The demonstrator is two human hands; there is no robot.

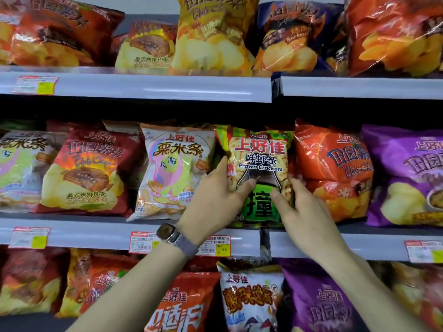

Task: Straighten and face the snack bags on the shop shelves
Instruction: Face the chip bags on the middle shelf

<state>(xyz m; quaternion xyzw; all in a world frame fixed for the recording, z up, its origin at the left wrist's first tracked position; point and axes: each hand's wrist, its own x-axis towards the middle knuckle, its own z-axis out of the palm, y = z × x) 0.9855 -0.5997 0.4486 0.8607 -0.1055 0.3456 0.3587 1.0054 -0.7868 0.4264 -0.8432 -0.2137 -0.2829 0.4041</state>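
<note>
A green and yellow prawn crackers bag [260, 154] stands upright on the middle shelf [72, 233], its front facing me. My left hand [213, 200] grips its left edge, thumb on the front and fingers behind. My right hand [304, 209] grips its lower right side, thumb on the green panel and fingers round the edge. A white and pink corn stick bag [172, 168] leans just to the left. An orange chip bag [333, 168] stands just to the right.
A red chip bag [88, 168] and a purple bag [407, 176] flank the row. The upper shelf [148, 87] carries red, yellow, blue and orange bags. Several more bags fill the lower shelf, among them a white one [251, 300]. Price tags [215, 246] line the shelf rails.
</note>
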